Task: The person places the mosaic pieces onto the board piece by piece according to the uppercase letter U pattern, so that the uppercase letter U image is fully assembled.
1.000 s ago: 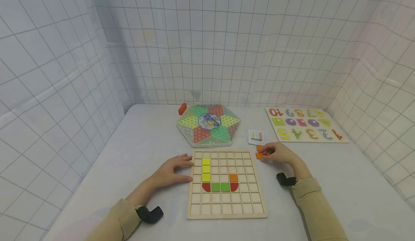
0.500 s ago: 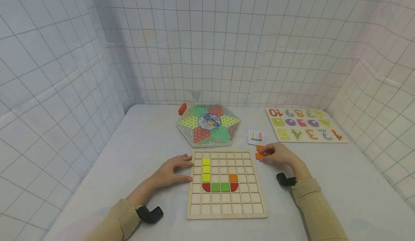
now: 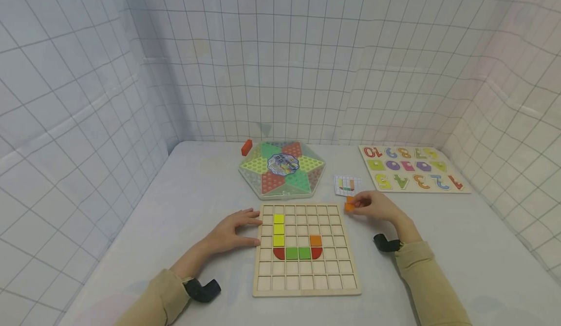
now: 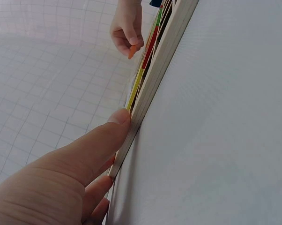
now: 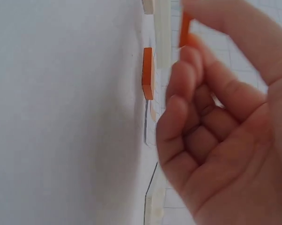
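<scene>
My right hand (image 3: 375, 206) pinches an orange square tile (image 5: 184, 30) between thumb and fingers, just off the table to the right of the wooden grid board (image 3: 321, 283). A second orange tile (image 5: 147, 74) lies on the table beside that hand. On the left, my left hand (image 3: 228, 232) touches the board's edge with thumb and fingers fairly straight. Set in the board are a column of yellow tiles (image 3: 278, 229), two green tiles (image 3: 298, 253), two red rounded pieces (image 3: 316, 253) and one orange tile (image 3: 315, 240).
Behind the right hand lies a small pattern card (image 3: 348, 184). A hexagonal Chinese checkers set (image 3: 298, 192) is beyond the board, with a red block (image 3: 247, 147) at its left. A number puzzle board (image 3: 414, 189) lies at the far right. Gridded cloth walls enclose the table.
The right hand has pinched the nearer orange tile and lifted it slightly, so it now overlaps the other orange tile in the head view. The left hand and the board have not moved.
</scene>
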A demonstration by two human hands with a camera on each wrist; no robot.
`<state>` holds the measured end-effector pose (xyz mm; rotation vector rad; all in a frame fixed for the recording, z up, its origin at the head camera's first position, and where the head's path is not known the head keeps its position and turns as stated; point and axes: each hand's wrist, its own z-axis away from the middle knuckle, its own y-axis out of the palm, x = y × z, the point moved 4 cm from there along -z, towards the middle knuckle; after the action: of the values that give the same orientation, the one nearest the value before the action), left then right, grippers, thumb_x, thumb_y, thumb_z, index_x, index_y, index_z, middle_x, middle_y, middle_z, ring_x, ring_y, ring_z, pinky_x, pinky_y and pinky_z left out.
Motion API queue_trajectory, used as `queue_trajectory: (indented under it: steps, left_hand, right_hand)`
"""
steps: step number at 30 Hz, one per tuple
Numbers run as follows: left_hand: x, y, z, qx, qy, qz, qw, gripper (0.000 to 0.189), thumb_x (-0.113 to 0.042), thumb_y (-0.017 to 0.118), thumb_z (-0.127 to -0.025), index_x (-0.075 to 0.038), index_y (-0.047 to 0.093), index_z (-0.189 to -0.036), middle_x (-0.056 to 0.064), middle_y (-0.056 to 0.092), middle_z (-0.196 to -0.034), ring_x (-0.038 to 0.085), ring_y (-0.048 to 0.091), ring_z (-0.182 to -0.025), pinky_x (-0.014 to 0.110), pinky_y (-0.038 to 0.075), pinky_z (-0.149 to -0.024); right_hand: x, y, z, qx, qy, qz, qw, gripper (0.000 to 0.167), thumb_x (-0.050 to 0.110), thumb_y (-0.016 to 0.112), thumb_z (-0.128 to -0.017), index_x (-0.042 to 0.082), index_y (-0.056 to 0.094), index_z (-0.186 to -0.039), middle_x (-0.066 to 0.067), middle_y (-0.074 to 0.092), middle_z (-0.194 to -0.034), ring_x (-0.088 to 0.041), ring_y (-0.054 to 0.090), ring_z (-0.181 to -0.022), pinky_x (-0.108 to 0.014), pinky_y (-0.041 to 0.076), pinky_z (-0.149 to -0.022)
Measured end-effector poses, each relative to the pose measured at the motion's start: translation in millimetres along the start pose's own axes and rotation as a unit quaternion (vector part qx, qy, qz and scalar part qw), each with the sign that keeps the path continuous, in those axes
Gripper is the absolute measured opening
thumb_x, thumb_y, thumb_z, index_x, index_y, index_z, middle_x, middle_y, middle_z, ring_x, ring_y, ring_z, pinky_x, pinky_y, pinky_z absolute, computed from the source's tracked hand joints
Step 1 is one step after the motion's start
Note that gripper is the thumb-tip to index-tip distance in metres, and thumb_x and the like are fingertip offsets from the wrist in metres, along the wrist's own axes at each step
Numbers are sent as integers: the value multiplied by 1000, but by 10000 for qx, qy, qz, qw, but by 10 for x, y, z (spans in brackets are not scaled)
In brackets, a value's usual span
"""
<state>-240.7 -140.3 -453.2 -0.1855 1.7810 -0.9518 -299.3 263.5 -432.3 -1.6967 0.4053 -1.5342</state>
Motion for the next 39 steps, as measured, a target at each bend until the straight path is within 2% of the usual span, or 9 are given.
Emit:
queue_trajectory:
  steps: [5, 11, 17, 24, 29, 36, 39]
  left_hand:
    - [-6, -5, 0, -16, 16, -15, 10000, 51, -43, 76, -75, -18, 67, -118, 2, 48, -140, 29, 29, -136, 54, 21, -109]
    - [-16, -7, -1, -24, 23, 6, 10000, 51, -43, 76, -75, -18, 67, -118, 2, 48, -140, 29, 29, -137, 54, 21, -109]
    - [-3, 0, -4, -20, 13, -6, 10000, 51, -44, 76, -75, -19, 67, -118, 2, 48, -140, 29, 30, -136, 54, 22, -109]
    - [6, 5, -5, -17, 13, -20, 10000, 51, -44, 76, -75, -19, 67, -118, 2, 48, -140, 29, 30, -136, 54, 22, -109]
    - [-1, 2, -1, -13, 3, -16, 10000, 52, -44, 76, -75, -18, 67, -119, 2, 48, -140, 29, 29, -136, 54, 22, -109]
    - [-11, -4, 1, 7, 25, 18, 10000, 51, -43, 76, -75, -17, 66, -119, 3, 47, -140, 30, 29, -137, 55, 21, -109]
    - [-7, -1, -2, 5, 25, 10, 10000, 52, -43, 76, -76, -17, 66, -119, 3, 47, -140, 30, 29, -136, 56, 22, -109]
  right_hand:
    - [162, -24, 6, 27, -372, -414, 9984, 31, 25, 77, -78, 6, 69, -101, -2, 66, -92, -17, 57, -82, -27, 48, -72]
    - [351, 11, -8, 141, -659, -554, 9962, 29, 24, 78, -78, 6, 70, -99, -2, 64, -88, -16, 54, -78, -23, 46, -66]
    - [502, 96, -50, 249, -968, -441, 9940, 27, 24, 78, -77, 10, 69, -98, -1, 62, -87, -17, 54, -79, -24, 47, -69]
    - [674, 235, -52, 624, -1295, -272, 9892, 24, 27, 76, -79, 12, 68, -97, 2, 62, -86, -16, 56, -80, -29, 50, -75]
    - [744, 330, -55, 940, -1263, -280, 9871, 23, 27, 75, -80, 13, 67, -96, 4, 63, -89, -16, 58, -82, -30, 51, -77]
    - [782, 469, -65, 1154, -1362, 142, 9838, 23, 31, 75, -79, 16, 67, -95, 7, 62, -86, -11, 57, -80, -28, 50, -72]
    - [821, 520, -64, 1231, -1439, 151, 9818, 23, 29, 76, -78, 15, 67, -94, 7, 62, -84, -11, 57, -77, -27, 50, -69]
